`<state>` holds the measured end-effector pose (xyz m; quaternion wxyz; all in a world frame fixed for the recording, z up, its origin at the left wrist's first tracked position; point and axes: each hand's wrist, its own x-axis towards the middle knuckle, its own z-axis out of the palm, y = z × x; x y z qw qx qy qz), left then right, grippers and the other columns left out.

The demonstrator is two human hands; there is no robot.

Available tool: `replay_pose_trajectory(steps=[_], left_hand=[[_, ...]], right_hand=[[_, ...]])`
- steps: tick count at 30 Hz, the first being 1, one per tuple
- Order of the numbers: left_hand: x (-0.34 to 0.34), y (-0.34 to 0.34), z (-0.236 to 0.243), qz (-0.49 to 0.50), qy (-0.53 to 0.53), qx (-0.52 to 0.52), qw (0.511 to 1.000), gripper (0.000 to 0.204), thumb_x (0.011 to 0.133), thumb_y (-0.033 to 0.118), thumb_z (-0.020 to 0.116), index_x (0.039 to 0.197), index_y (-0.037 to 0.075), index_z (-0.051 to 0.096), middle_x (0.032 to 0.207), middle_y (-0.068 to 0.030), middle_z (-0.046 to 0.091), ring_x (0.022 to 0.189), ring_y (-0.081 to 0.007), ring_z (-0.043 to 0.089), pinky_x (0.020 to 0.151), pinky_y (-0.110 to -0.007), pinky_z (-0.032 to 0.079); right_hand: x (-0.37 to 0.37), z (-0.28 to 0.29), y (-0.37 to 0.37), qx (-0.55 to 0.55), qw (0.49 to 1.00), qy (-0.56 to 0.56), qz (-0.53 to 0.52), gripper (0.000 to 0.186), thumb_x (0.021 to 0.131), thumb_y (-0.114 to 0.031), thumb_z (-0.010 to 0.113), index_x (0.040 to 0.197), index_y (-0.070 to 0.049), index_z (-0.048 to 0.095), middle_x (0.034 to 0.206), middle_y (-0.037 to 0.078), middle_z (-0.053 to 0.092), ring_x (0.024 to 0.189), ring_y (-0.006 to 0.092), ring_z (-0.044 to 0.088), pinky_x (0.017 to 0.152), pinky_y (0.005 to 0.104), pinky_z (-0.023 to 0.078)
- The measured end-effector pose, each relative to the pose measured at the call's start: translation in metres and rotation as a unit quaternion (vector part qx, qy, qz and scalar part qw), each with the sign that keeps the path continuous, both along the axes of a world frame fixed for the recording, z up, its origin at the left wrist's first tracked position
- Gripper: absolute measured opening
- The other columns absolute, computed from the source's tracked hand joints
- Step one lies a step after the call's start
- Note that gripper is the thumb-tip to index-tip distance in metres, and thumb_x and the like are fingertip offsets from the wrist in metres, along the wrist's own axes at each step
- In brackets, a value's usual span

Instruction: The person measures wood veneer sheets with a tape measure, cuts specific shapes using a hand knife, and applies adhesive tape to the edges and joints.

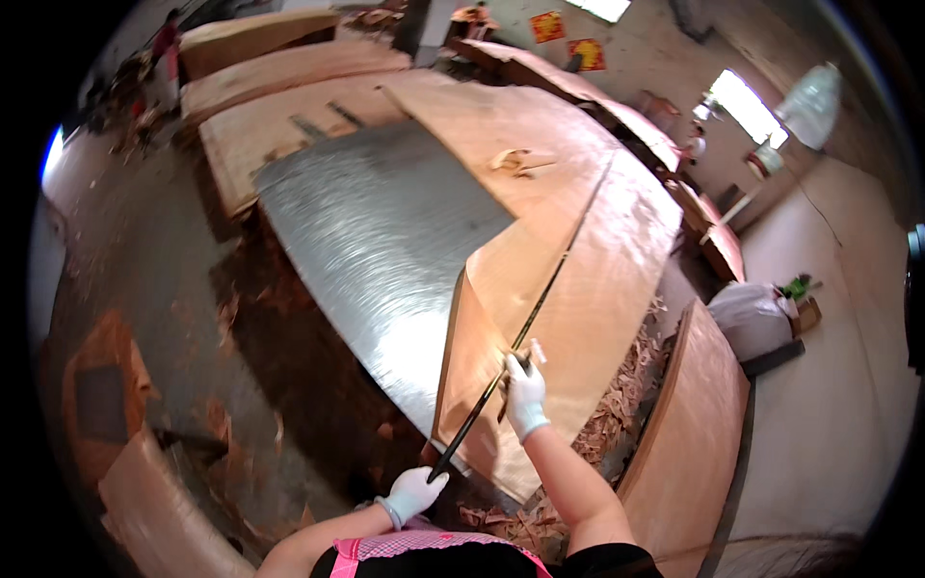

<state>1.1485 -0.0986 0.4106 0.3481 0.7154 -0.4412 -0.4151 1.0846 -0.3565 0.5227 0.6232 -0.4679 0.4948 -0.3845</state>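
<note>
A long thin black pole (550, 279) slants from my lap out over a broad wood veneer sheet (607, 246). Its thick near end is in my closed left hand (412, 492), which wears a white glove. Farther up, my right hand (525, 395), gloved too, is closed around the shaft; a small pale piece, too blurred to name, shows beside its fingers. The veneer lies partly over a shiny grey sheet (376, 212). One veneer edge is folded or raised near the pole, its paler flap (472, 356) standing over the grey surface.
Torn veneer scraps (617, 405) litter the floor beside the sheet. A veneer stack (689, 405) stands at right, near a white bag (750, 323). More veneer stacks (299, 72) lie at the back. Another person (167, 48) is at the far left. Loose scraps (520, 162) rest on the veneer.
</note>
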Motion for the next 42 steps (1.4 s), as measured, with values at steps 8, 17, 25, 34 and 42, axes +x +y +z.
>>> replay_pose_trajectory(steps=[8, 17, 25, 34, 42], left_hand=[[-0.073, -0.02, 0.01, -0.008, 0.296, 0.184, 0.937, 0.038, 0.098, 0.041, 0.058, 0.085, 0.006, 0.067, 0.056, -0.0029, 0.054, 0.047, -0.0168, 0.05, 0.044, -0.033, 0.037], [-0.09, -0.036, 0.016, 0.075, 0.393, 0.2, 0.894, 0.03, 0.098, 0.034, 0.061, 0.086, 0.006, 0.063, 0.056, 0.0041, 0.042, 0.044, -0.0084, 0.035, 0.041, -0.026, 0.026], [-0.098, -0.046, 0.009, 0.074, 0.396, 0.187, 0.896, 0.028, 0.097, 0.032, 0.063, 0.085, 0.006, 0.063, 0.056, 0.0036, 0.043, 0.044, -0.0089, 0.037, 0.041, -0.026, 0.028], [-0.065, -0.024, 0.037, -0.012, 0.348, 0.219, 0.912, 0.013, 0.094, 0.02, 0.064, 0.095, 0.008, 0.061, 0.077, -0.0033, 0.063, 0.064, -0.0131, 0.062, 0.054, -0.026, 0.052], [-0.052, -0.018, 0.066, -0.349, 0.089, 0.125, 0.925, 0.047, 0.088, 0.047, 0.068, 0.087, 0.0, 0.073, 0.075, -0.0087, 0.07, 0.069, -0.0154, 0.064, 0.069, -0.033, 0.05]], right_hand=[[-0.262, -0.062, 0.042, 0.17, 0.898, -0.154, -0.374, 0.014, 0.098, -0.028, 0.057, 0.094, -0.015, 0.054, 0.075, 0.0, 0.052, 0.059, 0.0119, 0.05, 0.043, 0.0241, 0.035], [-0.357, -0.151, 0.143, 0.292, 0.828, -0.212, -0.43, 0.022, 0.1, -0.031, 0.05, 0.088, -0.013, 0.054, 0.07, 0.003, 0.054, 0.055, 0.016, 0.046, 0.044, 0.0267, 0.035], [-0.378, -0.212, 0.192, 0.421, 0.859, -0.159, -0.242, 0.025, 0.101, -0.033, 0.05, 0.097, -0.009, 0.057, 0.071, 0.002, 0.052, 0.054, 0.0138, 0.044, 0.043, 0.0253, 0.032], [-0.225, -0.053, 0.166, 0.047, 0.962, 0.229, 0.143, 0.061, 0.101, -0.036, 0.052, 0.15, -0.004, 0.035, 0.071, 0.006, 0.065, 0.053, 0.0135, 0.06, 0.047, 0.0288, 0.048], [-0.166, -0.068, 0.185, 0.151, 0.988, 0.036, 0.023, 0.039, 0.105, -0.04, 0.042, 0.11, -0.003, 0.051, 0.086, 0.017, 0.071, 0.061, 0.0214, 0.068, 0.053, 0.0317, 0.055]])
